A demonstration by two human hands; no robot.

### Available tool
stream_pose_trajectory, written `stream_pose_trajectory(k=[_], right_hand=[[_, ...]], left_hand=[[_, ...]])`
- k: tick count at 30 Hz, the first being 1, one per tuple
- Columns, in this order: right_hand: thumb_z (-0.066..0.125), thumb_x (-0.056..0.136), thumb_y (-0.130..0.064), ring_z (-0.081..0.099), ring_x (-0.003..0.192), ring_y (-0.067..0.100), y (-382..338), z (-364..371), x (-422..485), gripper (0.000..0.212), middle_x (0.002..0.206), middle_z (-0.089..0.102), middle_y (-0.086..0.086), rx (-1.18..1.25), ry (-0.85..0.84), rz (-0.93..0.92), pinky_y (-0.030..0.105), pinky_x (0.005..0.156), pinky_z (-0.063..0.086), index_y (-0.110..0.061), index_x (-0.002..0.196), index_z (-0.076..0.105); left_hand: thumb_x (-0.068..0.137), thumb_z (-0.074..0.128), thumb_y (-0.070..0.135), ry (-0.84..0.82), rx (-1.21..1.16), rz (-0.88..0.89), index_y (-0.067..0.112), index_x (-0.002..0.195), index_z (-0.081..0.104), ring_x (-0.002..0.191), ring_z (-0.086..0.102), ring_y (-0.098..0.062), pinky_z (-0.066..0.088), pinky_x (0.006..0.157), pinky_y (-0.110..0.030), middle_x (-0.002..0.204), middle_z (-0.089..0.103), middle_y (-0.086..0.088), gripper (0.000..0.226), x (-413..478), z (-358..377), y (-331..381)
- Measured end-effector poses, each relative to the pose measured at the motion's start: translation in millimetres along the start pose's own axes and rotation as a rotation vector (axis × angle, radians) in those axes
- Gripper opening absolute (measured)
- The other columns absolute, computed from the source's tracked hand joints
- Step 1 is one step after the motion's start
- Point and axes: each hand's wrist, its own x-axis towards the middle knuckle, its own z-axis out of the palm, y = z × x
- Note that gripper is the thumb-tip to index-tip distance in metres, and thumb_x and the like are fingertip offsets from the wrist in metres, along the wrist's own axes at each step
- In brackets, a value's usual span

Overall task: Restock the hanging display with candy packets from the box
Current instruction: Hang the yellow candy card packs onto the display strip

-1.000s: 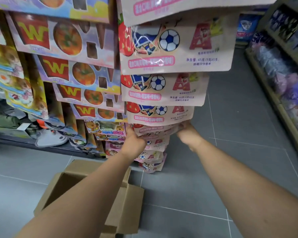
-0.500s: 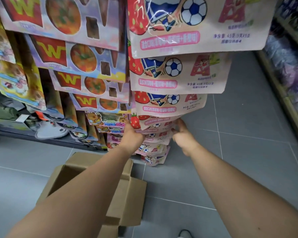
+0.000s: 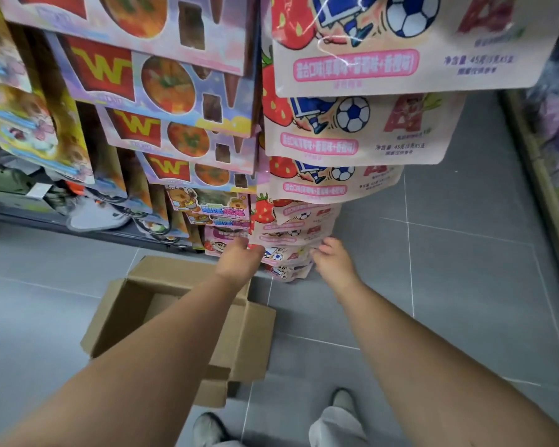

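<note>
Both hands low, at bottom rows of pink candy packets (image 3: 291, 235) hanging in column. Left hand (image 3: 239, 264) against packets' left edge, fingers hidden behind knuckles: grip cannot tell. Right hand (image 3: 333, 262) just beside right edge, fingers loosely curled, holding nothing. Cardboard box (image 3: 259, 337) open on floor (image 3: 465, 285), under left forearm.

A shop: hanging snack packets (image 3: 362, 133) in columns, stocked shelves (image 3: 549, 150) alongside.
</note>
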Motion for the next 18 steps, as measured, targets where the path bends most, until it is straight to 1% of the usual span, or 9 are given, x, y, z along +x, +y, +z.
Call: stream_pose_trajectory(k=[2, 3, 4, 6, 7, 9, 13, 15, 18], right_hand=[[0.059, 0.088, -0.014, 0.060, 0.087, 0.020, 4.3, 14.7, -6.4, 0.028, 0.098, 0.065, 0.006, -0.042, 0.026, 0.037, 0.042, 0.090, 0.052, -0.005, 0.114, 0.060], [0.060, 0.087, -0.016, 0.060, 0.078, 0.020, 5.0, 22.5, -9.6, 0.020, 0.085, 0.065, 0.005, -0.068, 0.036, 0.045, 0.042, 0.083, 0.055, -0.006, 0.102, 0.066], [0.059, 0.086, -0.016, 0.059, 0.068, 0.019, 2.5, 30.0, -16.2, 0.011, 0.074, 0.063, 0.003, -0.086, 0.036, 0.051, 0.038, 0.073, 0.055, -0.010, 0.089, 0.068], [0.058, 0.088, -0.014, 0.052, 0.051, 0.013, -2.2, 45.2, -29.5, 0.019, 0.060, 0.057, -0.001, -0.086, 0.018, 0.067, 0.024, 0.052, 0.048, -0.018, 0.070, 0.060], [0.057, 0.088, -0.013, 0.049, 0.049, 0.011, -4.1, 52.8, -35.9, 0.020, 0.058, 0.055, -0.001, -0.077, 0.012, 0.067, 0.021, 0.048, 0.044, -0.019, 0.069, 0.058], [0.058, 0.088, -0.014, 0.047, 0.049, 0.012, -7.9, 65.6, -50.5, 0.016, 0.058, 0.054, 0.000, -0.053, 0.010, 0.081, 0.023, 0.049, 0.041, -0.018, 0.073, 0.059], [0.058, 0.090, -0.017, 0.043, 0.048, 0.012, -18.4, 85.3, -81.1, 0.009, 0.058, 0.051, 0.001, 0.018, 0.031, 0.114, 0.023, 0.048, 0.037, -0.013, 0.082, 0.060], [0.058, 0.090, -0.017, 0.043, 0.048, 0.011, -25.7, 88.9, -99.0, 0.005, 0.059, 0.051, 0.000, 0.030, 0.026, 0.132, 0.022, 0.046, 0.035, -0.015, 0.086, 0.060], [0.057, 0.090, -0.018, 0.043, 0.048, 0.010, -37.7, 89.5, -124.1, 0.005, 0.061, 0.052, 0.000, 0.040, 0.012, 0.128, 0.019, 0.044, 0.035, -0.014, 0.089, 0.061]], left_hand=[[0.094, 0.047, 0.021, -0.036, -0.015, -0.035, 0.004, 0.089, 0.060, 0.088, 0.059, -0.029, 0.049, 0.080, -0.041, 0.095, 0.066, -0.018, 0.023, 0.5, -8.9, -9.3], [0.095, 0.047, 0.021, -0.065, -0.053, -0.058, 0.007, 0.078, 0.059, 0.082, 0.061, -0.029, 0.052, 0.080, -0.042, 0.087, 0.066, -0.016, 0.025, -1.1, -15.7, -13.9], [0.096, 0.047, 0.022, -0.086, -0.065, -0.083, 0.009, 0.073, 0.057, 0.075, 0.062, -0.028, 0.054, 0.076, -0.040, 0.080, 0.065, -0.014, 0.028, -2.5, -23.5, -19.0], [0.096, 0.047, 0.026, -0.104, -0.018, -0.096, 0.011, 0.071, 0.054, 0.063, 0.058, -0.024, 0.053, 0.067, -0.033, 0.073, 0.063, -0.010, 0.030, -7.2, -41.7, -27.1], [0.096, 0.047, 0.028, -0.107, 0.014, -0.088, 0.012, 0.071, 0.053, 0.060, 0.055, -0.022, 0.050, 0.064, -0.031, 0.070, 0.061, -0.008, 0.031, -9.9, -51.5, -29.8], [0.097, 0.046, 0.030, -0.103, 0.066, -0.070, 0.013, 0.070, 0.052, 0.058, 0.050, -0.019, 0.045, 0.061, -0.029, 0.065, 0.055, -0.003, 0.032, -15.0, -71.1, -35.0], [0.093, 0.047, 0.031, -0.090, 0.070, -0.069, 0.014, 0.071, 0.050, 0.070, 0.045, -0.022, 0.040, 0.069, -0.033, 0.066, 0.048, -0.004, 0.029, -33.8, -107.6, -42.7], [0.093, 0.048, 0.029, -0.100, 0.067, -0.077, 0.015, 0.069, 0.046, 0.066, 0.042, -0.023, 0.034, 0.066, -0.031, 0.064, 0.045, -0.004, 0.028, -49.9, -123.5, -45.8], [0.092, 0.051, 0.030, -0.091, 0.030, -0.072, 0.016, 0.075, 0.050, 0.059, 0.042, -0.019, 0.033, 0.059, -0.030, 0.065, 0.046, -0.003, 0.022, -77.8, -145.7, -47.9]])
